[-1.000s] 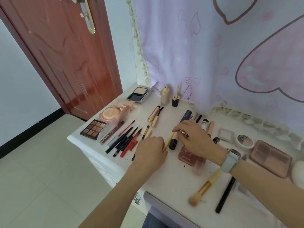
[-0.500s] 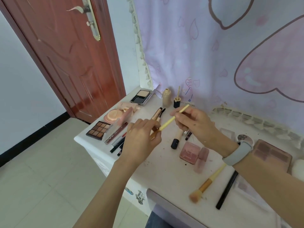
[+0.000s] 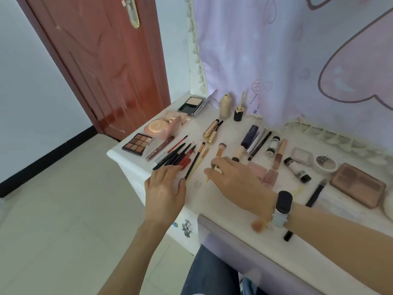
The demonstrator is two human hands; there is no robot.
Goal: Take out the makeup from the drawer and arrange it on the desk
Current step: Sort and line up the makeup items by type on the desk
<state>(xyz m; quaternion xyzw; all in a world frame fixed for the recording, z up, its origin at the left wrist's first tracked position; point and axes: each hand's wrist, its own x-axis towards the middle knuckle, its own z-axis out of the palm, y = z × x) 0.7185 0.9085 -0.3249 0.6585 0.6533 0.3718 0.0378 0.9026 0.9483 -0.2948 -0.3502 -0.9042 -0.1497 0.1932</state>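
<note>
So rn the right hand (image 3: 236,179) is down on the desk (image 3: 223,201) w/ thumb and index pinching a small yellow-handled brush (image 3: 216,159), somewhere around mid-handle. The brush's long axis runs from the near edge toward the back curtain, tilted a bit right, bristle head pointing away from the person, thin tail poking out below the fingers. That's roughly parallel to the row of pencils and liners (image 3: 178,155) just to its left, w/ a bare strip of desk between them.

That's the relation that matters imo: the brush lies right of the row, same heading, so the next move is prob just a nudge leftward to line it up, or letting go where it is.

Left hand (image 3: 164,188) is nearer the row: fingers flat and relaxed, tips resting on the near ends of the pencils, not holding anything afaict. Looks like it's squaring the ends off.

Hard to read:
- the right hand's other fingers cover part of the handle, so can't tell exactly where the pinch sits
- big orange-tipped brush (image 3: 258,225) mostly hidden under the right wrist, and blurry
- pink compact (image 3: 258,170) half-covered by the hand
- drawer (image 3: 244,248) front cut off at the bottom, can't see inside, so no idea if any makeup's left in there
</note>
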